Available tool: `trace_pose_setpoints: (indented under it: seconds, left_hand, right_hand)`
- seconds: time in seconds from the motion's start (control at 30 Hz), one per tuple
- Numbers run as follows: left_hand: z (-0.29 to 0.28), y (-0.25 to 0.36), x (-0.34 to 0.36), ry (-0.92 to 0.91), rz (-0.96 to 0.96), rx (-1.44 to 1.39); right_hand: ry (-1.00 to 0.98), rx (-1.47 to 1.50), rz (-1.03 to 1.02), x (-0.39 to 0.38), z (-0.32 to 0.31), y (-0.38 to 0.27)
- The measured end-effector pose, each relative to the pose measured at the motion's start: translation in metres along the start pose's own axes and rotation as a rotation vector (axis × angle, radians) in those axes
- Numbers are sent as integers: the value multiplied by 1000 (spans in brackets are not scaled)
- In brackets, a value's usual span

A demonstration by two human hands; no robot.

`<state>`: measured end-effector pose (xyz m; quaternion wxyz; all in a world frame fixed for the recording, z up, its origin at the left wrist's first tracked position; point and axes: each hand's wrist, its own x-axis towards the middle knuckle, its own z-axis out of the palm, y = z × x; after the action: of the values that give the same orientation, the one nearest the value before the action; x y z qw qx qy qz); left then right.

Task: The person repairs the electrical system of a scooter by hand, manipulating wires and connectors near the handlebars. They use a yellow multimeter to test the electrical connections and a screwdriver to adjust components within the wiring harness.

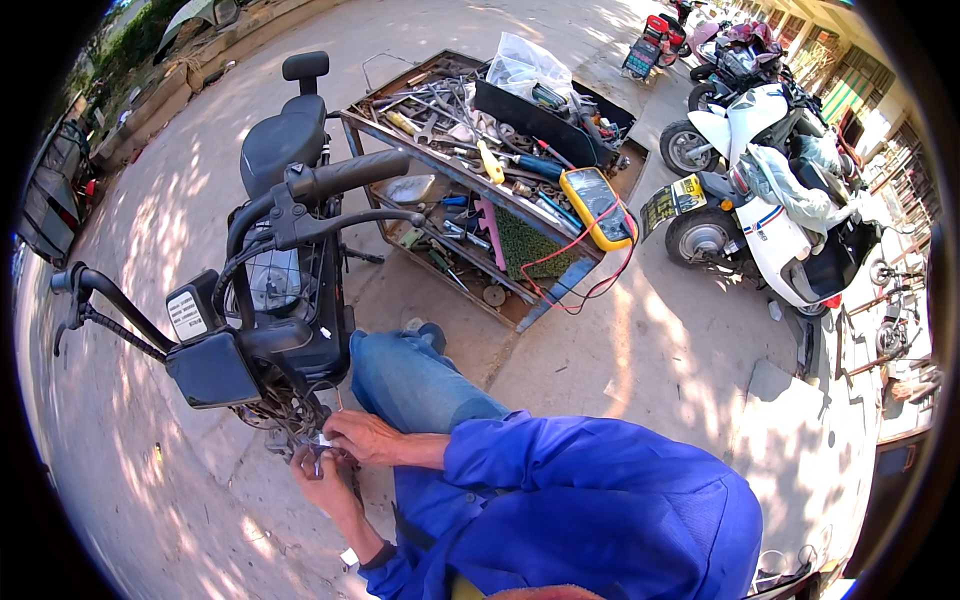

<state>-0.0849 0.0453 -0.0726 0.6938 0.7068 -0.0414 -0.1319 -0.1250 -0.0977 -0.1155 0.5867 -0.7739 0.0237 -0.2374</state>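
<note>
A black electric scooter (270, 300) stands at the left with its front panel off, and a tangle of wires (285, 410) hangs out below the headlight housing. Both my hands are at that bundle. My right hand (365, 436) pinches a small white connector (324, 440) at the end of the wires. Just below it, my left hand (322, 482) grips the wires from underneath. My blue sleeves and my jeans-clad knee (400, 375) fill the lower middle.
A metal tool cart (480, 170) stands behind the scooter, filled with wrenches, screwdrivers and a yellow multimeter (597, 205) with red leads. Several parked scooters, one of them white (770, 220), line the right side. The ground is concrete pavement.
</note>
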Motion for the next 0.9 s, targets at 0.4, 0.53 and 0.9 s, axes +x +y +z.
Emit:
trace_pose_setpoints:
  seconds: [0.4, 0.53, 0.9]
  left_hand:
    - [-3, -11, -1, -26, -41, -279]
    - [-10, -21, 4, -61, 16, -217]
    - [-3, -9, 0, 10, -38, -204]
  right_hand:
    - [-64, 44, 202, 2, -3, -7]
    - [-51, 28, 182, 1, -1, -5]
    - [-42, 34, 169, 2, -2, -6]
